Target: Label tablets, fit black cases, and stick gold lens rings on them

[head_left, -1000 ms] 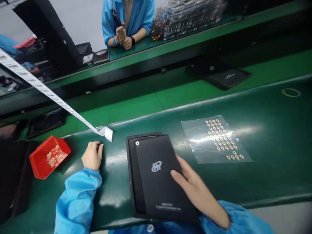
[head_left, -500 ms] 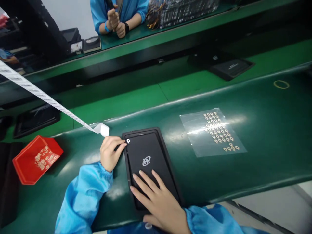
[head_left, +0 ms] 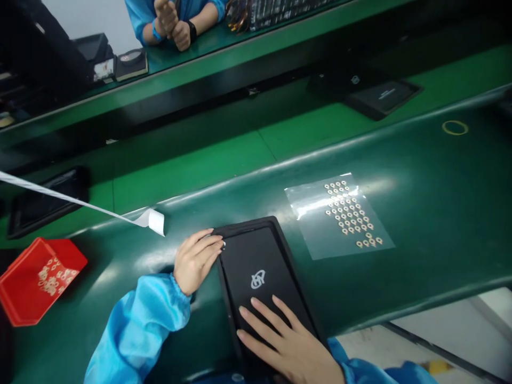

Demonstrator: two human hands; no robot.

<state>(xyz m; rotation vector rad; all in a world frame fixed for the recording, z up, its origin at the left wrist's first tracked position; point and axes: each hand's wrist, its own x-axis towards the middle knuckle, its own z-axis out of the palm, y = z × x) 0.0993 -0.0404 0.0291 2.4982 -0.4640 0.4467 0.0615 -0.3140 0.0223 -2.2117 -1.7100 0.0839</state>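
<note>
A black tablet with a silver logo lies back-up inside a black tray on the dark green bench. My right hand rests flat on the tablet's near half, fingers spread. My left hand sits at the tablet's far left corner, fingers held together with the tips over the camera spot. Whether those fingertips hold anything is hidden.
A clear sheet carrying several small gold rings lies right of the tablet. A red bin with small parts stands far left. A white label strip hangs over the bench. More trays sit on the conveyor; another person's hands rest opposite.
The tablet has gone from being held at an angle to lying seated in the tray. My right hand flattened on it; my left hand moved right to its top corner.
</note>
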